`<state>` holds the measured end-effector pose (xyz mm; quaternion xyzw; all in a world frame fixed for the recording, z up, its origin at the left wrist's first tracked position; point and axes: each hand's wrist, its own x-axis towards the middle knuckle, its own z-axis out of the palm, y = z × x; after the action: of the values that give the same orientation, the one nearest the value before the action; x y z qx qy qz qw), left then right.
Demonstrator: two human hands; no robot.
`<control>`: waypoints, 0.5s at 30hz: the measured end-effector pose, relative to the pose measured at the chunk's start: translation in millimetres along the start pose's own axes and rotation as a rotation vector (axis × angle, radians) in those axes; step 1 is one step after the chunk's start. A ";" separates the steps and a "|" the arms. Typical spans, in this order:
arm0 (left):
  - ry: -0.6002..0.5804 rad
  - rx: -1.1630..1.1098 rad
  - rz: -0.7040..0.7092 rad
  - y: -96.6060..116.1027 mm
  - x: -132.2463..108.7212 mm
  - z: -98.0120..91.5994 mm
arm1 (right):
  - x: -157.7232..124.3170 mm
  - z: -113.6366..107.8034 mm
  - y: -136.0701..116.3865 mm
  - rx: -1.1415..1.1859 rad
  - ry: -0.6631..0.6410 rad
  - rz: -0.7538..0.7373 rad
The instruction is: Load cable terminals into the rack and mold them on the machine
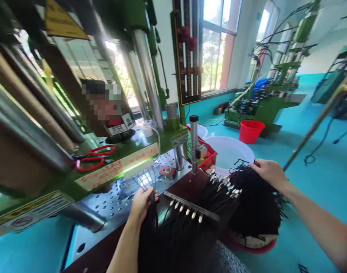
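My left hand [142, 201] is closed around a bundle of thin black cables [153, 214] at the front of the bench. My right hand [271, 172] reaches out at the right, its fingers pinched at a thin black plastic frame piece [241, 163] on top of a heap of black cables [255, 201]. Silvery connector ends [224, 184] stick out from the heap's left side. Between my hands, a dark slotted bar [190, 204] holds several cables in a row, with light metal plugs [187, 211] showing. Blur hides the finer detail.
At the left stands a green press [127, 151] with steel columns; red-handled scissors [96, 159] lie on its ledge. A short metal post [193, 144] rises from the bench. Behind are a white tub [230, 149], a red bucket [250, 131] and another green machine [264, 102].
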<state>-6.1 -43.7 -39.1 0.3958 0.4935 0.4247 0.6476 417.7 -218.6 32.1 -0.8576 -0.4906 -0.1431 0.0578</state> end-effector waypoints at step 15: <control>0.007 -0.020 0.033 -1.8 0.3 6.3 | -7.2 -46.1 -103.7 0.602 -0.270 -0.493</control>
<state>0.4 -44.7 -39.6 0.3960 0.4851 0.4415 0.6426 316.6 -182.5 69.6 -0.6703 -0.7045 0.1112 0.2051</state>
